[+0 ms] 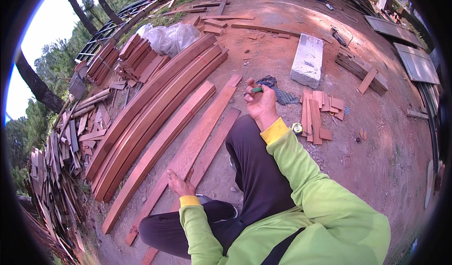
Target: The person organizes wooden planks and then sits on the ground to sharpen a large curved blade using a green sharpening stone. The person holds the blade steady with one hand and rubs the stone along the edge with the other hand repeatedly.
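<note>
My right hand (262,105) is raised beside my knee, fingers closed around a short green pen-like stick (256,89). My left hand (180,185) is low over a long reddish wooden plank (197,145), its thumb and fingers apart and nothing visible in it. I cannot tell whether it touches the wood. A thinner plank (217,142) lies alongside, partly hidden by my leg, and a thicker beam (162,152) is on the other side. Beyond my right hand lies a dark crumpled cloth (285,97).
Curved-looking stacked beams (155,109) and a scrap wood pile (61,171) line the left. Right of my knee are a yellow tape measure (297,129) and short wooden offcuts (314,119). Farther off are a pale block (307,60), a power tool (338,37) and timber pieces (360,69).
</note>
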The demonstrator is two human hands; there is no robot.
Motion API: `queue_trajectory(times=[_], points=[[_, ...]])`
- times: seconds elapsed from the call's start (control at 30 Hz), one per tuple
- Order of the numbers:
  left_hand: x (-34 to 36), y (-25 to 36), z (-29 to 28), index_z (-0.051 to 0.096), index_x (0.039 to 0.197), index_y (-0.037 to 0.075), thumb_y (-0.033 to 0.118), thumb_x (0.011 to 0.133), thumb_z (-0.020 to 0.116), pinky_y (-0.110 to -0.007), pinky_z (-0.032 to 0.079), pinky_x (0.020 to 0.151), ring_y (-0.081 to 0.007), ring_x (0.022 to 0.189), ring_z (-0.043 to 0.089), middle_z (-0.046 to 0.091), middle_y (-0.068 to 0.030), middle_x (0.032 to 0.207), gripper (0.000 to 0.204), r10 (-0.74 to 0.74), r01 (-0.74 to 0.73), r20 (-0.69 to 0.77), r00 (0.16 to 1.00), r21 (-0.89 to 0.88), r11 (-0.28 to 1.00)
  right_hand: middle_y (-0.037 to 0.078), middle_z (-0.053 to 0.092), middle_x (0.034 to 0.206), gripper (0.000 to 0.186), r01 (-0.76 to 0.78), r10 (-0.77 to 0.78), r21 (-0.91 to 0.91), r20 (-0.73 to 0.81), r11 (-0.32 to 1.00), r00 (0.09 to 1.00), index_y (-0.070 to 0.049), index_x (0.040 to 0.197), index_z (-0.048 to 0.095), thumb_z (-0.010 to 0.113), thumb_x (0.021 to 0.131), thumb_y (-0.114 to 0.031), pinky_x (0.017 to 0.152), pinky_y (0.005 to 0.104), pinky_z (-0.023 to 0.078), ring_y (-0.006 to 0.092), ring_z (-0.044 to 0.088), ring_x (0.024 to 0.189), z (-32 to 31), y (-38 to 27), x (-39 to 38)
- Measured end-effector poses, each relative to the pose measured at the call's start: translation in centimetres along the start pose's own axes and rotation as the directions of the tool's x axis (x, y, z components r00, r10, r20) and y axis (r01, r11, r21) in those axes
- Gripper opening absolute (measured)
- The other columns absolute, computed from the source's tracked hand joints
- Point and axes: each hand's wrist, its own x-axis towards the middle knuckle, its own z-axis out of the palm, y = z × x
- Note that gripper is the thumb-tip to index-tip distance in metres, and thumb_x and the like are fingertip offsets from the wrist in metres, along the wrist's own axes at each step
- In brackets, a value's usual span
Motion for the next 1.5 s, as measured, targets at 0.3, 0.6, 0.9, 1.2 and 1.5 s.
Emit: queue_trajectory(times=[0.3, 0.6, 0.9, 1.2, 1.5], points=[[3.2, -4.3, -3.5, 0.037, 0.125, 0.007, 0.042, 0.089, 0.05, -0.047, 0.057, 0.06, -0.0321, 0.099, 0.054, 0.045, -0.015, 0.12, 0.052, -0.132, 0.135, -0.039, 0.99, 0.07, 0.988, 0.006, 0.05, 0.073, 0.039, -0.015, 0.003, 0.224, 0.055, 0.974, 0.998, 0.009, 0.097, 0.045, 0.035, 0.098, -0.029, 0.041, 0.0179, 0.038, 0.0074, 0.046, 0.055, 0.1, 0.5, 0.2], [5.3, -8.2, -5.8, 0.049, 0.117, 0.001, 0.042, 0.086, 0.055, -0.047, 0.049, 0.067, -0.0338, 0.091, 0.058, 0.057, -0.0162, 0.108, 0.051, -0.164, 0.317, -0.422, 0.892, 0.323, 0.892, 0.003, 0.045, 0.064, 0.044, 0.004, -0.019, 0.189, 0.073, 0.982, 0.997, 0.014, 0.097, 0.045, 0.042, 0.096, -0.03, 0.046, 0.017, 0.045, 0.007, 0.048, 0.055, 1.2, 0.4, -0.7], [7.1, -10.4, -7.2, 0.053, 0.106, -0.008, 0.024, 0.081, 0.058, -0.041, 0.045, 0.076, -0.0278, 0.084, 0.056, 0.059, -0.0176, 0.097, 0.041, 0.013, 0.229, -0.507, 0.862, 0.413, 0.881, 0.005, 0.046, 0.068, 0.046, -0.045, 0.028, 0.104, 0.156, 0.994, 0.987, 0.014, 0.097, 0.047, 0.042, 0.096, -0.032, 0.049, 0.0202, 0.043, 0.0089, 0.047, 0.06, 0.2, -0.6, -0.2], [9.2, -10.9, -9.1, 0.052, 0.111, -0.001, 0.005, 0.076, 0.054, -0.037, 0.044, 0.078, -0.0254, 0.085, 0.057, 0.058, -0.0149, 0.097, 0.035, 0.142, 0.098, -0.559, 0.817, 0.378, 0.921, 0.006, 0.049, 0.072, 0.039, 0.016, -0.009, -0.042, 0.16, 0.999, 0.987, 0.015, 0.099, 0.046, 0.049, 0.094, -0.024, 0.047, 0.0175, 0.041, 0.0074, 0.047, 0.061, 0.9, -0.3, -1.3], [9.7, -8.2, -3.4, 0.048, 0.118, -0.002, 0.007, 0.076, 0.058, -0.036, 0.042, 0.086, -0.0279, 0.096, 0.055, 0.056, -0.0181, 0.108, 0.044, 0.316, 0.014, -0.382, 0.869, 0.656, 0.754, 0.012, 0.061, 0.086, 0.022, 0.185, -0.055, -0.506, 0.261, 0.842, 0.964, -0.004, 0.089, 0.055, 0.053, 0.092, -0.025, 0.049, 0.0237, 0.048, 0.0147, 0.059, 0.068, 3.4, 0.1, -3.2]])
